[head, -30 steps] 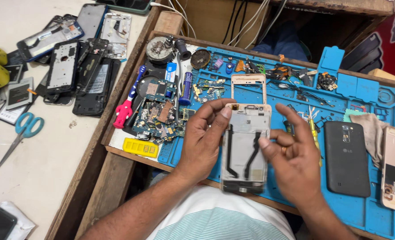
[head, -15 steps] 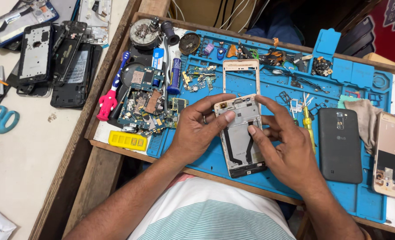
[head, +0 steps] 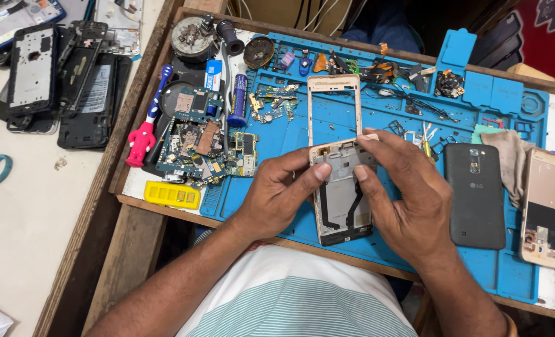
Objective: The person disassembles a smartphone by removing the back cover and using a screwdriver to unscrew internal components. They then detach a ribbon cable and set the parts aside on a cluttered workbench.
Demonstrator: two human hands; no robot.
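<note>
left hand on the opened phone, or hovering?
Touching. The head view shows the left hand with its thumb tip pressed on the upper left edge of the opened phone, no gap; the right hand grips the other side.

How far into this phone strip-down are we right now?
Done: the phone body is opened, its inside and black flex cables bare; a loose frame lies on the blue mat. In hand: left hand and right hand grip its top edge. Left: its inner parts are not yet out.

One camera on the person's head looks steeply down, from close, at the worktop (head: 71, 249) and both hands over the blue repair mat (head: 508, 274).
</note>
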